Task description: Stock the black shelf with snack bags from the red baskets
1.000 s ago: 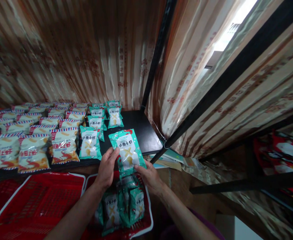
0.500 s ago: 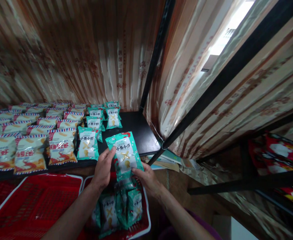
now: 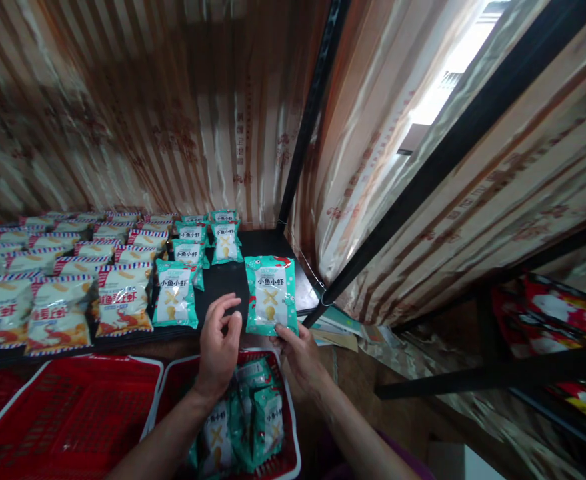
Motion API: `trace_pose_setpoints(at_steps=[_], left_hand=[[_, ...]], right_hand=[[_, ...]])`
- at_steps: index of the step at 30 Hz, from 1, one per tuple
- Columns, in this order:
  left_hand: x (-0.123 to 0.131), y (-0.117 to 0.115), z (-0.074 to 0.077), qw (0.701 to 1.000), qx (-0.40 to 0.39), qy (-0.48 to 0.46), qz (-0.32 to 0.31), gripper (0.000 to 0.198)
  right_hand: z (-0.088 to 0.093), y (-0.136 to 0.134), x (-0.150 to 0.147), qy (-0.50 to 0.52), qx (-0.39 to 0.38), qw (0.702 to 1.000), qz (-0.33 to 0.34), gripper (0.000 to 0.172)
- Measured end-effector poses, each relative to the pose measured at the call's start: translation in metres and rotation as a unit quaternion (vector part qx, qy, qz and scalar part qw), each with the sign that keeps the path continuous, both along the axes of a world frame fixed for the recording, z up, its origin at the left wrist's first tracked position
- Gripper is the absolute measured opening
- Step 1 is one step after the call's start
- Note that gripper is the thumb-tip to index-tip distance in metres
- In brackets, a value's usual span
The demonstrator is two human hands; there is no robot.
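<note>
My right hand (image 3: 300, 353) pinches the lower edge of a teal and white snack bag (image 3: 271, 297), which is upright with its printed front facing me. Just left of that bag, my left hand (image 3: 221, 340) is apart from it, fingers loosely curled and nothing visible in them. Teal bags of the same kind (image 3: 175, 293) stand in two rows on the black shelf (image 3: 223, 287) beyond my hands. Under my wrists, a red basket (image 3: 293, 427) with a white rim holds several more teal bags (image 3: 267, 420).
Several rows of cream snack bags (image 3: 123, 300) fill the shelf's left side. An adjoining red basket (image 3: 87, 407) lies below them. A black slanted post (image 3: 397, 220) crosses on the right, with striped curtain (image 3: 197, 113) behind. Red packages (image 3: 567, 307) lie far right.
My left hand has let go of the teal snack bag and drawn slightly away. The bag, now in my right hand alone, has moved right and turned more upright.
</note>
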State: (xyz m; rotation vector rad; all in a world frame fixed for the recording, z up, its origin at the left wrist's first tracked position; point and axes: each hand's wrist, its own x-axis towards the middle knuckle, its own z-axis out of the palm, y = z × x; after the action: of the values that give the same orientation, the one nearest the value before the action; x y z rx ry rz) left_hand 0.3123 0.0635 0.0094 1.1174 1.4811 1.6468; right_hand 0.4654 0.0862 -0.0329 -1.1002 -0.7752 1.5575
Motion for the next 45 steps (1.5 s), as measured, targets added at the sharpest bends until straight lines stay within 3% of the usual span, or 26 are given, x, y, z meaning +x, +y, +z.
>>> trace_pose_setpoints(at_steps=[6,9,12,17,19,22,26,28,30,34,36,38,41,45], left_hand=[[0.013,-0.006,0.001,0.996,-0.007,-0.006,-0.092,0.023],[0.015,-0.006,-0.002,0.989,-0.041,-0.051,-0.134,0.041],[0.016,-0.006,-0.003,0.980,-0.049,-0.089,-0.169,0.058],[0.022,-0.010,0.001,0.967,-0.014,-0.136,-0.216,0.063],[0.023,-0.011,0.000,0.966,-0.020,-0.162,-0.201,0.056],[0.020,-0.008,-0.005,0.969,-0.050,-0.207,-0.124,0.048],[0.008,0.003,-0.010,0.943,-0.098,-0.309,-0.073,0.047],[0.001,0.008,-0.010,0.928,-0.115,-0.349,-0.065,0.047],[-0.006,0.012,-0.009,0.917,-0.125,-0.374,-0.060,0.045],[-0.013,0.011,-0.010,0.895,-0.169,-0.407,-0.070,0.038],[-0.014,0.007,-0.012,0.888,-0.192,-0.407,-0.094,0.036],[-0.014,0.003,-0.014,0.885,-0.205,-0.394,-0.137,0.036],[-0.011,-0.004,-0.016,0.880,-0.220,-0.366,-0.208,0.037],[-0.006,-0.009,-0.016,0.866,-0.249,-0.332,-0.280,0.040]], right_hand=[[-0.012,0.004,0.001,-0.095,0.065,0.993,-0.021,0.024],[-0.014,0.002,0.003,-0.199,0.133,0.971,-0.004,0.019],[-0.010,-0.002,0.003,-0.315,0.259,0.913,-0.013,0.018],[-0.008,-0.012,0.001,-0.429,0.408,0.806,-0.028,0.050],[-0.010,-0.016,-0.002,-0.458,0.434,0.776,-0.019,0.060],[-0.013,-0.021,-0.007,-0.485,0.458,0.745,0.020,0.071],[-0.014,-0.025,-0.011,-0.480,0.493,0.721,0.079,0.068],[-0.012,-0.024,-0.009,-0.466,0.498,0.727,0.082,0.058],[-0.009,-0.021,-0.006,-0.448,0.473,0.757,0.057,0.048],[-0.005,-0.007,0.002,-0.382,0.325,0.864,-0.036,0.032],[-0.002,-0.001,0.004,-0.302,0.214,0.929,-0.013,0.035],[0.001,0.002,0.004,-0.189,0.115,0.974,0.052,0.040],[0.007,0.003,0.001,-0.052,0.055,0.993,0.094,0.040],[0.015,0.001,-0.002,0.000,0.030,0.997,0.070,0.035]])
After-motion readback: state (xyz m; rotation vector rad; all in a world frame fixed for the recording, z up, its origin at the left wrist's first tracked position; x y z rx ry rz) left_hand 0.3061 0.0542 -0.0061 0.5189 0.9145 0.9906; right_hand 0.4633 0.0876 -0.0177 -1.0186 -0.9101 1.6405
